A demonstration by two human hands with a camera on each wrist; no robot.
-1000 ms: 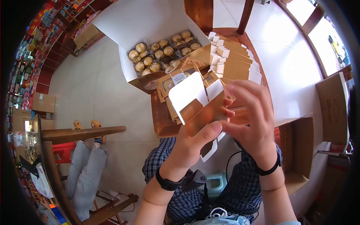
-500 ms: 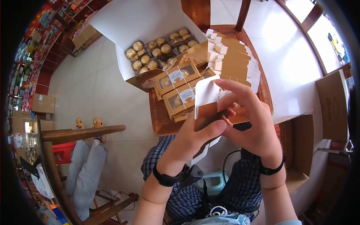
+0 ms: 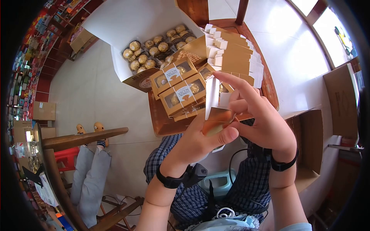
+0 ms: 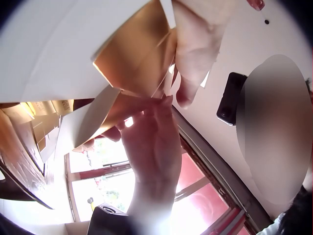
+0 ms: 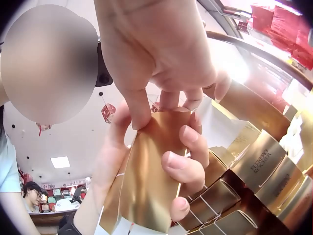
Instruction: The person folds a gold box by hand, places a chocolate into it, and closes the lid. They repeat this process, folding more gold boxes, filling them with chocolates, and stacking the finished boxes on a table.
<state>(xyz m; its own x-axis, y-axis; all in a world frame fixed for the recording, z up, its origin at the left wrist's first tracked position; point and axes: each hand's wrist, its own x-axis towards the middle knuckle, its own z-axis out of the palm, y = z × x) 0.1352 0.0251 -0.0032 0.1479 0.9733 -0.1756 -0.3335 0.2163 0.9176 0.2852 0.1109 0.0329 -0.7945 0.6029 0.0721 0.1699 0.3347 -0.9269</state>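
Observation:
A small gold carton [image 3: 219, 114] with white inner flaps is held up over the lap. Around its body curl the fingers of the left hand [image 3: 198, 140], thumb along the near side. At the carton's end, the right hand [image 3: 262, 117] pinches the edge between thumb and bent fingers, its index finger reaching along a white flap. In the right wrist view the gold carton [image 5: 151, 171] stands between both hands, left fingertips on its face. The left wrist view shows the gold panel [image 4: 134, 54] and the right hand [image 4: 151, 142] at its edge.
A wooden stool [image 3: 162, 125] bears windowed gold boxes [image 3: 183, 96], flat gold cartons [image 3: 235, 52] and a large open box [image 3: 133, 81] of wrapped chocolates [image 3: 163, 46]. Cardboard boxes stand at right; a wooden chair [image 3: 83, 138] and another person's legs [image 3: 88, 173] are at left.
The held carton has turned, its white flap now narrower to the view. The right hand has shifted its fingers onto the carton's end. The stool and boxes appear slightly further left and up.

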